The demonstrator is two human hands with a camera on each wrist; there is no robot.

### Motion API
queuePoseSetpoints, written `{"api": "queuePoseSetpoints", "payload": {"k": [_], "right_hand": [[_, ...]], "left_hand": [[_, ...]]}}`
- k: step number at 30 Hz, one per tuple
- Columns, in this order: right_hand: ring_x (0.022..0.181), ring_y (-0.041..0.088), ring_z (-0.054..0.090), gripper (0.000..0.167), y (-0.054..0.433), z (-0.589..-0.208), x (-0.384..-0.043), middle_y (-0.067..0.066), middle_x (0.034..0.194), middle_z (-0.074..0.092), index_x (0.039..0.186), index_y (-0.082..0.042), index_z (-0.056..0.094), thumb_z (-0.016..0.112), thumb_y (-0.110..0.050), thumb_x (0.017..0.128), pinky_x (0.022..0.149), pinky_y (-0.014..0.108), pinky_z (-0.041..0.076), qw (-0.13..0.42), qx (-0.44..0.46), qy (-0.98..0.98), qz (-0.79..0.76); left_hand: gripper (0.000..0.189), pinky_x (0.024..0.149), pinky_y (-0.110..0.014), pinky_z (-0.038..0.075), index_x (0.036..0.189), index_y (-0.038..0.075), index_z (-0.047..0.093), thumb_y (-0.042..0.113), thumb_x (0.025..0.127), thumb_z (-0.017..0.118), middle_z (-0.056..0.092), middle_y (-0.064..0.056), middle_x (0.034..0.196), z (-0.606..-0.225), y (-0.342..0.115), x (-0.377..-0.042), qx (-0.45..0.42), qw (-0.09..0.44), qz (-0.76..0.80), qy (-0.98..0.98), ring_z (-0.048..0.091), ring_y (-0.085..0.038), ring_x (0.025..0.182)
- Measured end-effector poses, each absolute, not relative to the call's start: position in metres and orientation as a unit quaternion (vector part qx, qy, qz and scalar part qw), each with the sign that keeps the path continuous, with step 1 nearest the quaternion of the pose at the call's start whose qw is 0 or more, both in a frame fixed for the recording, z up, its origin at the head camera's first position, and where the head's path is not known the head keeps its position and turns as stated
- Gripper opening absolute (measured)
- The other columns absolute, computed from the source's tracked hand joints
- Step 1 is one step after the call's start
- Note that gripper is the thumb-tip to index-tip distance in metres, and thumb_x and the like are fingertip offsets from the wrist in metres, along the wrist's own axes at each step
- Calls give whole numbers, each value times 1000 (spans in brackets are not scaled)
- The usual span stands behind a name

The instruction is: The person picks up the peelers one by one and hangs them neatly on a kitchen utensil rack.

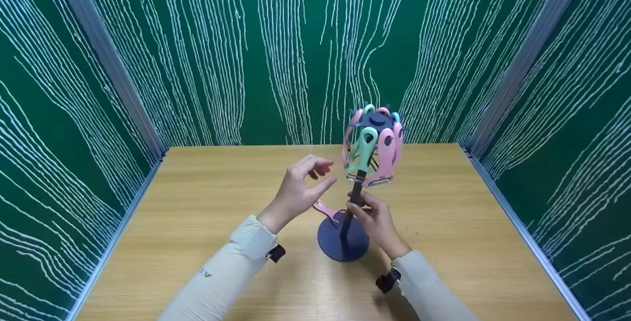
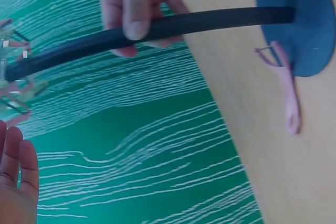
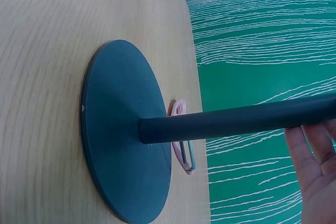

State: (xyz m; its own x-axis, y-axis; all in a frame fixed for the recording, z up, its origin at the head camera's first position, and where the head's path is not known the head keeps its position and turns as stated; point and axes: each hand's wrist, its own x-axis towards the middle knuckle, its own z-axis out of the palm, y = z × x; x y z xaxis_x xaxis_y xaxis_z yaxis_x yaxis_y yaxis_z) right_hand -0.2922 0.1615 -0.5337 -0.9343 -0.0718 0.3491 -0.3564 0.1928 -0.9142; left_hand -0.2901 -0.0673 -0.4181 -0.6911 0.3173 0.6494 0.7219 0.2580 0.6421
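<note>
A dark stand (image 1: 353, 202) with a round base (image 1: 340, 247) and a slim pole carries several pink and green peelers hanging from its top rack (image 1: 377, 121). My right hand (image 1: 377, 220) grips the pole below the peelers, thumb and fingers on either side. To the left of the hanging peelers, my left hand (image 1: 300, 188) is raised, fingers loosely bent and thumb apart, holding nothing. A loose pink peeler (image 2: 290, 93) lies beside the base, its blade end right at the base's edge. The pole hides part of that peeler in the right wrist view.
The stand is on a wooden table (image 1: 207, 188). Green walls (image 1: 276, 54) with wavy white lines rise behind the table and along both sides. Metal posts (image 1: 106, 50) mark the rear corners. A dark wrist strap (image 1: 388, 280) shows below the right sleeve.
</note>
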Motion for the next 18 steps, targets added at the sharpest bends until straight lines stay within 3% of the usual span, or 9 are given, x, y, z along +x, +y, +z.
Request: {"api": "queuePoseSetpoints", "payload": {"k": [11, 18], "right_hand": [[97, 13, 71, 25, 164, -533, -292, 22, 109, 76, 125, 7, 75, 71, 6, 101, 87, 23, 63, 97, 135, -768, 618], [94, 10, 70, 24, 164, -536, -292, 23, 106, 75, 123, 9, 75, 71, 7, 100, 85, 21, 63, 108, 154, -759, 624]], "left_hand": [[26, 88, -42, 63, 123, 2, 73, 10, 99, 80, 73, -12, 108, -467, -75, -303, -293, 158, -502, -798, 69, -31, 99], [25, 88, -49, 62, 124, 2, 74, 9, 100, 79, 74, -20, 109, -489, -76, -309, -267, 137, -502, -811, 69, -34, 100]]}}
